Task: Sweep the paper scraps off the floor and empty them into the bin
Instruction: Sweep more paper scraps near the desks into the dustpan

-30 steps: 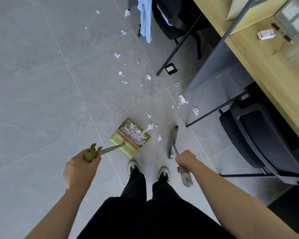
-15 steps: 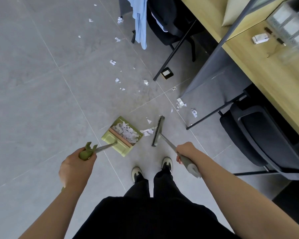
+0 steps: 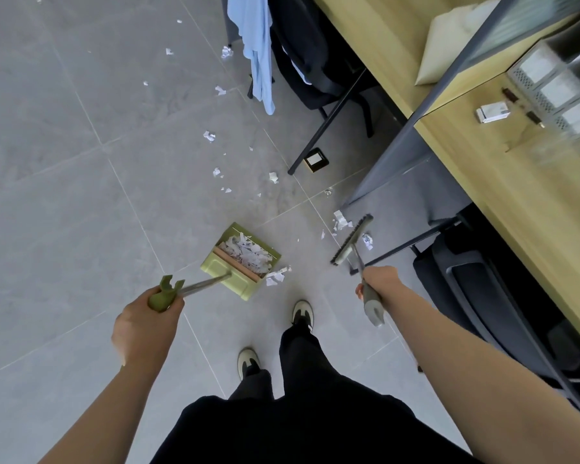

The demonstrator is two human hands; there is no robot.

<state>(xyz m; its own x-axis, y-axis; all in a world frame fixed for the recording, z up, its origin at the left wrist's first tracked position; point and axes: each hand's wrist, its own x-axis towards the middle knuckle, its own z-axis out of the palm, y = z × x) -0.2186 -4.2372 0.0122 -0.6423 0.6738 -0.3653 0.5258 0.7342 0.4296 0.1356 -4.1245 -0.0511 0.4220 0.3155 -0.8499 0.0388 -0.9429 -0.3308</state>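
Crowding broom [image 3: 351,239]: chair [image 3: 456,289] | desk leg [image 3: 325,128] | scraps [image 3: 340,219] between

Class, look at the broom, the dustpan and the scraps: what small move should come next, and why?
Probably draw the broom left toward the dustpan. Its head sits beside loose scraps near the desk leg, and the pan's open side faces that way, with a clump already at its lip.

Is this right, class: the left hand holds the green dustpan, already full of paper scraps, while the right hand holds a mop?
Not quite. The head view shows the right hand holding a broom, not a mop. The left hand does hold the green dustpan with paper scraps in it.
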